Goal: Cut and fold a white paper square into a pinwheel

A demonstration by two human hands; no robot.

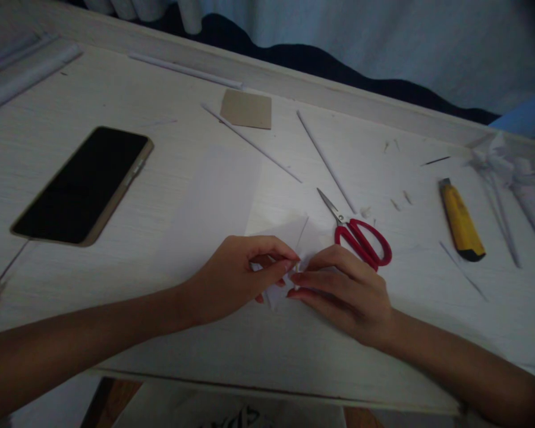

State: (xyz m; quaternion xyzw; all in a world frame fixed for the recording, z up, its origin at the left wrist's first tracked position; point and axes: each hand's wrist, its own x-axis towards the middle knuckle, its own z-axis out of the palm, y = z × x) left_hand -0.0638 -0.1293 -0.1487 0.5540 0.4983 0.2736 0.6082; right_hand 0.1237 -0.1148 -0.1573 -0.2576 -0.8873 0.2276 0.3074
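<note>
My left hand (243, 273) and my right hand (343, 291) meet near the front middle of the white table (116, 297). Both pinch a small white sheet of paper (285, 235) at its near corner, fingertips pressed together. The paper lies flat beyond the fingers, with a thin fold or stick line running up from the pinch. A larger pale sheet (214, 202) lies just left of it. Red-handled scissors (356, 232) rest right behind my right hand.
A black phone (84, 184) lies at the left. A yellow utility knife (461, 223) sits at the right. Thin rolled paper sticks (249, 142) (325, 160) and a brown card square (246, 109) lie further back. Several paper rolls (517, 184) are piled at the far right.
</note>
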